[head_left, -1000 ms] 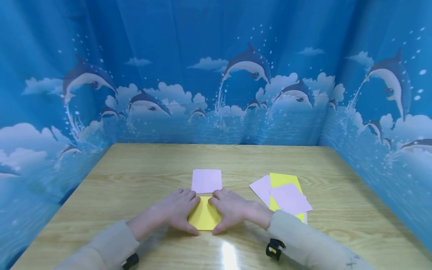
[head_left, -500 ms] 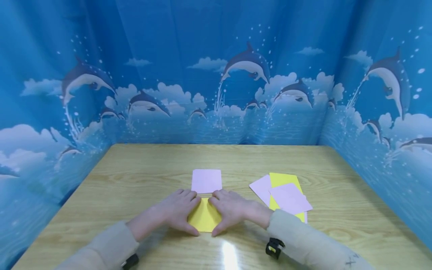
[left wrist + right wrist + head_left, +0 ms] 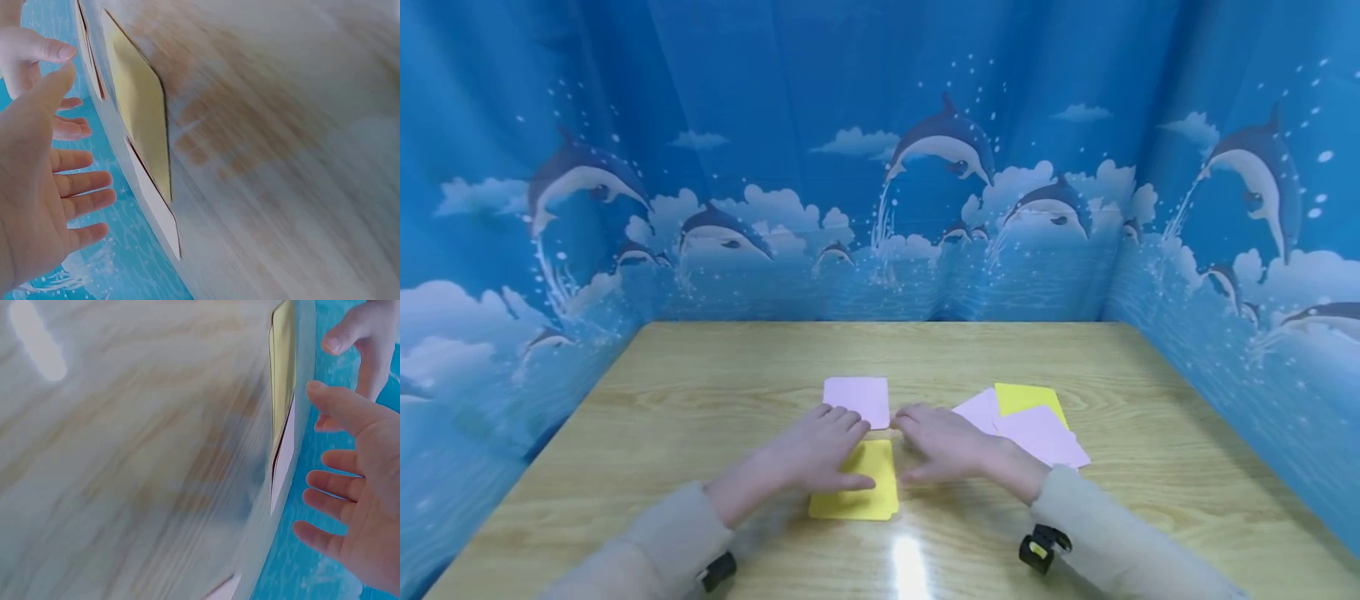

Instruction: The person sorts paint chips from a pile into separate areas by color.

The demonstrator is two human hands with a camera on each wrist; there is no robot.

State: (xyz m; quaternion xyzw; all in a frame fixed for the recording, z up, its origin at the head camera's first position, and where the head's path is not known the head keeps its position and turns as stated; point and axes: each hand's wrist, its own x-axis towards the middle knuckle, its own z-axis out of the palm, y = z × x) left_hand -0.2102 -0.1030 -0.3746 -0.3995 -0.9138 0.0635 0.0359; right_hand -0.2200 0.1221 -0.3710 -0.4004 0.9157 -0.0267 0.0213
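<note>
Yellow square cards (image 3: 853, 504) lie in a small stack near the front of the table, their edges slightly uneven at the lower right corner. My left hand (image 3: 823, 450) hovers over them with fingers extended, hiding the stack's upper left part. In the left wrist view, a gap separates that hand from the yellow card (image 3: 140, 94). To the right of the stack, my right hand (image 3: 947, 446) is held with loosely straight fingers and grips nothing. A lavender card (image 3: 856, 398) lies just beyond the yellow stack.
At the right, lavender cards (image 3: 1043, 435) and a yellow card (image 3: 1028, 398) overlap in a loose pile, partly behind the right forearm. A blue dolphin-print curtain (image 3: 775, 167) surrounds the wooden table (image 3: 700, 367) at the back and sides.
Both hands have let go of the yellow stack's sides. My left hand has moved right and over it, while my right hand has shifted right. The stack's edges look less even.
</note>
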